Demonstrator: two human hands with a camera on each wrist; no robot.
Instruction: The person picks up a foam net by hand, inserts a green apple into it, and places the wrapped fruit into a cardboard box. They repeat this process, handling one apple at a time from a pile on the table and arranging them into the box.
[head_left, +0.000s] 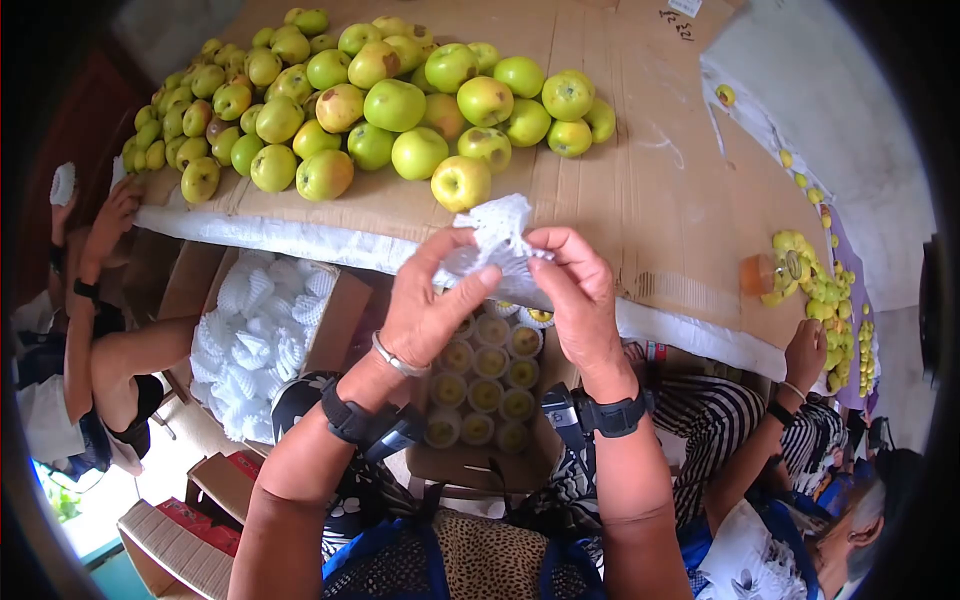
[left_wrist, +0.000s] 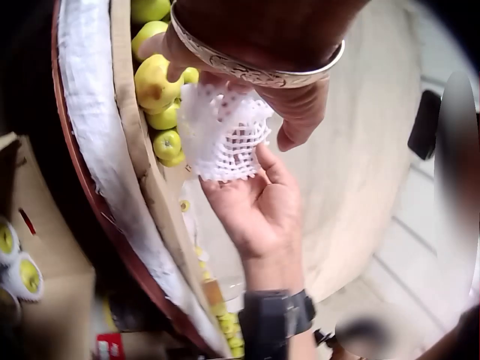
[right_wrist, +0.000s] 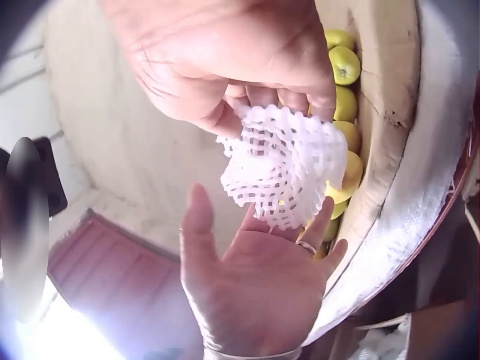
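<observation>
A white foam fruit net [head_left: 500, 222] is held between both hands over the front edge of the table. My right hand [head_left: 582, 300] pinches its edge between thumb and fingers. On the other side, my left hand [head_left: 425, 300], with a bangle at the wrist, has its fingers against the net. The right wrist view shows the left palm [right_wrist: 259, 292] facing up, thumb spread away from the mesh [right_wrist: 289, 169]. No apple shows inside the net. Just beyond it, a yellow-green apple [head_left: 461, 183] lies at the near edge of a large pile.
Many apples [head_left: 395, 105] cover the cardboard-topped table [head_left: 690, 200]. A carton of white foam nets [head_left: 255, 335] stands below on the left. Under my hands, a box holds netted apples [head_left: 487, 362]. People's arms [head_left: 95, 240] reach in at the left and right [head_left: 750, 455].
</observation>
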